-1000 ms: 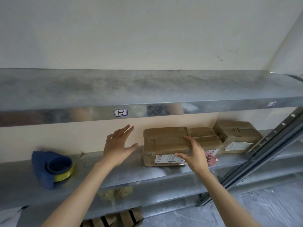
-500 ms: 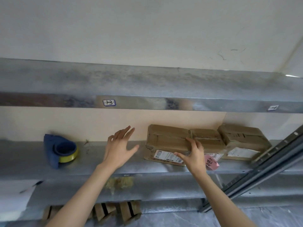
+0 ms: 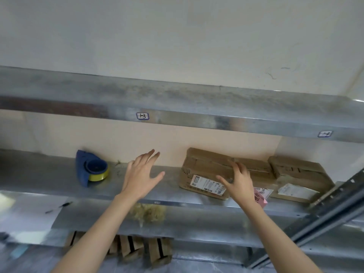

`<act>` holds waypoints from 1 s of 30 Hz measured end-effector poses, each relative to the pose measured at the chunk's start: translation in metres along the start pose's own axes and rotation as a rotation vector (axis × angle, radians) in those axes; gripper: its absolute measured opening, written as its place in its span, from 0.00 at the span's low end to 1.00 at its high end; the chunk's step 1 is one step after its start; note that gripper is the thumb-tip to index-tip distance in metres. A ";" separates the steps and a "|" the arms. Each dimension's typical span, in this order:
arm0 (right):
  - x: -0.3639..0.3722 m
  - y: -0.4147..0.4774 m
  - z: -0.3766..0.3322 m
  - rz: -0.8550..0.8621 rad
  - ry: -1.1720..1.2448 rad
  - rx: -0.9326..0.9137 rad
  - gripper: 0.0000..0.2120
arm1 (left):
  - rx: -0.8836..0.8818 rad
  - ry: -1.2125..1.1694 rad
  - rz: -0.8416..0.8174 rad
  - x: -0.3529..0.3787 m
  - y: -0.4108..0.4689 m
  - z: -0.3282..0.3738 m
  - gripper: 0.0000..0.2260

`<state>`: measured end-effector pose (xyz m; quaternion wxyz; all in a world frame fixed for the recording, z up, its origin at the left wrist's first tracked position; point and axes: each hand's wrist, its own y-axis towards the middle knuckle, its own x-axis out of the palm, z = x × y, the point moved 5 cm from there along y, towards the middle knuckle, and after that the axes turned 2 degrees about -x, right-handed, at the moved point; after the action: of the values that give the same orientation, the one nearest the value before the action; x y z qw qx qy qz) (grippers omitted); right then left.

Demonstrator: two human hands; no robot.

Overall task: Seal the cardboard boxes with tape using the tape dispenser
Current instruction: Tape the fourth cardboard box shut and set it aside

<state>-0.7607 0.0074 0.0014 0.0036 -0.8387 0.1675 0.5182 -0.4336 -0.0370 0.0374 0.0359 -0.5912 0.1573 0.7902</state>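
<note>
**A:** Start at the left. Where's the tool?

**B:** The blue tape dispenser [image 3: 91, 168] lies on the metal shelf [image 3: 49, 174], back toward the wall, with its yellow roll facing out. Neither hand is on it.

**A:** And the hands?

**B:** The left hand [image 3: 141, 178] hovers over bare shelf between the dispenser and the first cardboard box [image 3: 201, 170]. Its fingers are straight and spread, and it holds nothing. The right hand [image 3: 239, 183] is at that box's right front corner, fingers also apart, with the thumb over the shipping label. I cannot tell whether it presses the cardboard or only hovers.

**A:** So which step is this?

**B:** I'd judge a box is being positioned and no taping has begun. The next move calls for the left hand to reach left for the dispenser while the right steadies the box.

**A:** More boxes?

**B:** A second box [image 3: 256, 168] sits against the first on its right, and a third box [image 3: 297, 172] is close beside that. A pink note [image 3: 261, 196] lies at the shelf's front lip.

**A:** Room to work?

**B:** There is open shelf between the dispenser and the boxes. The upper shelf [image 3: 177, 107] overhangs and probably limits lifting. The slanted steel upright [image 3: 334, 209] crowds the far right. The first box sits near the lip, so a careless pull could tip it off.
</note>
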 end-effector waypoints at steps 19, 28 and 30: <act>0.070 0.004 -0.271 -0.176 -0.128 -0.509 0.33 | -0.340 0.165 0.133 -0.094 -0.077 -0.159 0.41; 0.137 -0.031 -0.412 -0.259 -0.104 -0.573 0.32 | -0.392 0.185 0.159 -0.138 -0.118 -0.286 0.38; 0.150 -0.039 -0.443 -0.253 -0.103 -0.580 0.31 | -0.391 0.172 0.160 -0.148 -0.125 -0.317 0.37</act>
<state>-0.3040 -0.0774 0.0695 -0.1628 -0.7914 -0.0936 0.5817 -0.0663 0.0085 0.0718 -0.1554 -0.6379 0.0501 0.7527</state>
